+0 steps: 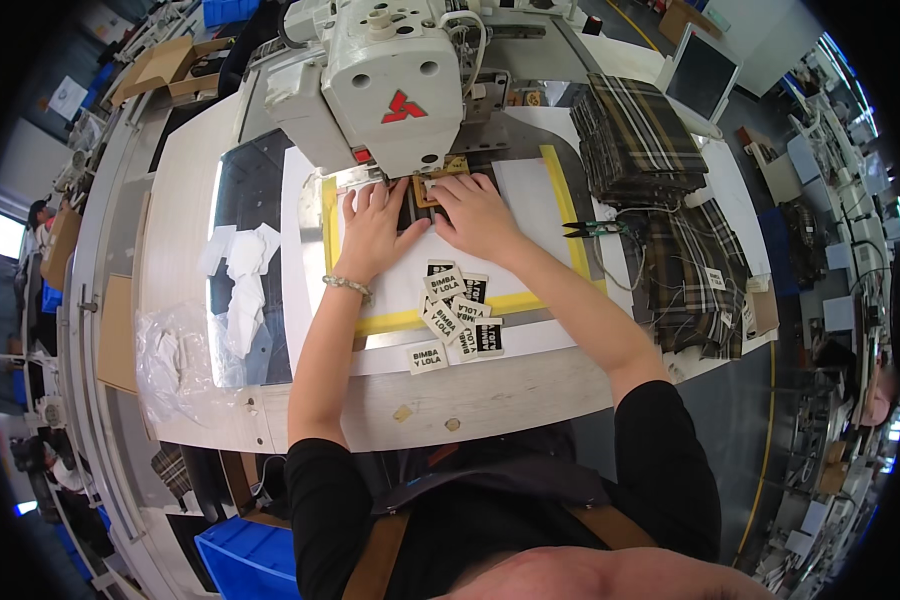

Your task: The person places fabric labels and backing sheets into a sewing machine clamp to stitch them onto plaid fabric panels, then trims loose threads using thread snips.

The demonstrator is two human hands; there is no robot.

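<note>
Under the head of a white industrial sewing machine, both hands rest at a piece of dark plaid fabric. My left hand lies flat on the left side of it, fingers stretched forward and thumb out to the right. My right hand lies on the right side, its fingertips at a small brass-coloured frame beneath the needle area. Its fingers are extended and grip nothing I can see. What lies under the fingertips is partly hidden. Just nearer than the hands is a loose heap of cream and black labels.
Yellow tape borders the white work sheet. Stacked plaid pieces stand on the right, with green-handled snips beside them. White scraps and a clear plastic bag lie left. A monitor is at the far right.
</note>
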